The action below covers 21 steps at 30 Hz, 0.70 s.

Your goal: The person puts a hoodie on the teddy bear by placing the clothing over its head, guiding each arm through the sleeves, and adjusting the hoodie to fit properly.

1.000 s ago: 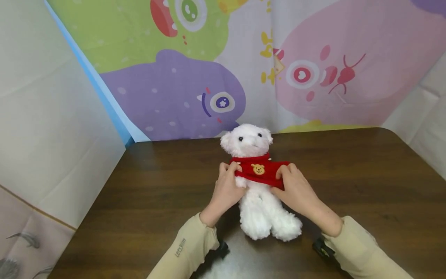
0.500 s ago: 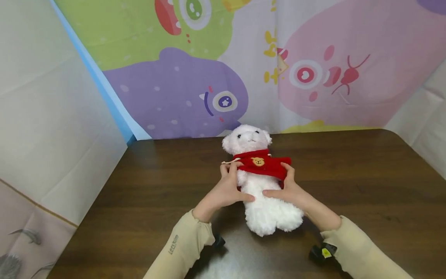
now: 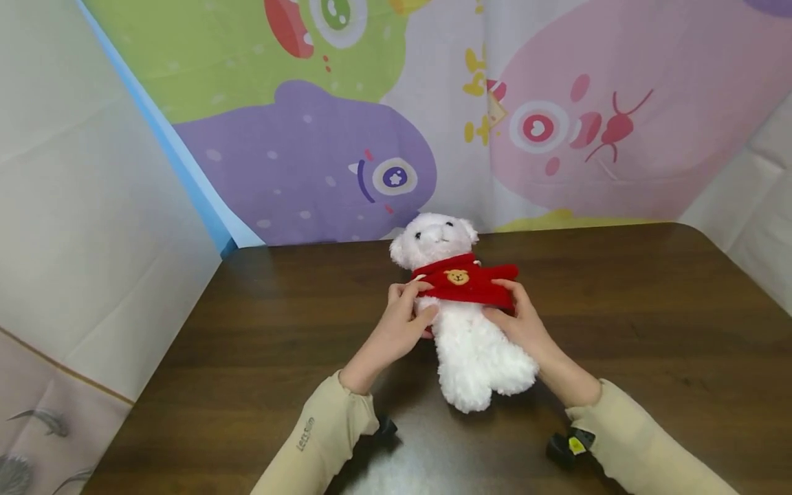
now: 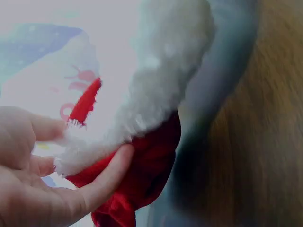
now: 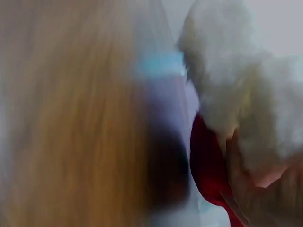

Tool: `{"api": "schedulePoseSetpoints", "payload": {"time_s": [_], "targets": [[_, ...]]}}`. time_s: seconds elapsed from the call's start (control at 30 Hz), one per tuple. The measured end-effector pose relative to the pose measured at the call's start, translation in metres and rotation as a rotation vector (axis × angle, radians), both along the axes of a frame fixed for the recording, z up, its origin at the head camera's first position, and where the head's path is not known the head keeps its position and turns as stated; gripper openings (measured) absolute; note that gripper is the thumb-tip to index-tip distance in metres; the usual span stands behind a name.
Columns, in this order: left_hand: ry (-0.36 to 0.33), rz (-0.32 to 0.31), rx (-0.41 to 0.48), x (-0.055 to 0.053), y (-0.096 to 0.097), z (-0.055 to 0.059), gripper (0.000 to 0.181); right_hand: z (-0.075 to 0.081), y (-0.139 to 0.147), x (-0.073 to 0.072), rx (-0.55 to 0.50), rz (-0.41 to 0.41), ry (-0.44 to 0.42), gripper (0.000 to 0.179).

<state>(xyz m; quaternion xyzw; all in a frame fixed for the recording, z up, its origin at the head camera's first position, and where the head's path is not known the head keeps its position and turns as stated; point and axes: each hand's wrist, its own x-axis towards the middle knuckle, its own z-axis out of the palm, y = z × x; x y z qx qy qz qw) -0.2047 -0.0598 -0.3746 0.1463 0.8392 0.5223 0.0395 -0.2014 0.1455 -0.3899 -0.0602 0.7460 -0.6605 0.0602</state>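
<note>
A white plush teddy bear (image 3: 467, 350) leans back on the table, its head at the far edge. Its red sweater (image 3: 476, 289), with a small bear face on the chest, is bunched over the upper body, leaving belly and legs bare. My left hand (image 3: 403, 322) holds the bear's side at the sweater's edge; in the left wrist view its fingers (image 4: 111, 172) lie around a bare white paw and red cloth. Opposite, my right hand (image 3: 522, 322) grips the sweater's other side, thumb by the hem. The right wrist view is blurred, and part of that hand is cut off.
The dark wooden table (image 3: 278, 371) spreads around the bear. Behind it hangs a cartoon-printed cloth (image 3: 309, 165); a pale wall panel (image 3: 93, 206) stands on the left. Black wrist devices (image 3: 562, 448) sit under the beige sleeves.
The hands have shifted from pulling the sweater's hem to spreading thumbs over the belly, then drawing the thumbs up near the hem. The bear has tilted slightly and moved a little away.
</note>
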Motion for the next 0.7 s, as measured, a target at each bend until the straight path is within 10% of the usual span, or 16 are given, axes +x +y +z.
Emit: {"api": "schedulePoseSetpoints", "payload": {"time_s": [0.1, 0.4, 0.7], "targets": [[-0.018, 0.045, 0.024, -0.002, 0.000, -0.003, 0.030, 0.001, 0.000, 0.000, -0.016, 0.018, 0.001, 0.050], [0.362, 0.316, -0.199, 0.000, 0.006, -0.008, 0.018, 0.009, -0.010, 0.007, -0.128, 0.021, -0.140, 0.062], [0.227, 0.315, -0.070, 0.007, 0.016, -0.007, 0.019, 0.005, -0.013, 0.011, -0.206, -0.150, -0.118, 0.062]]}}
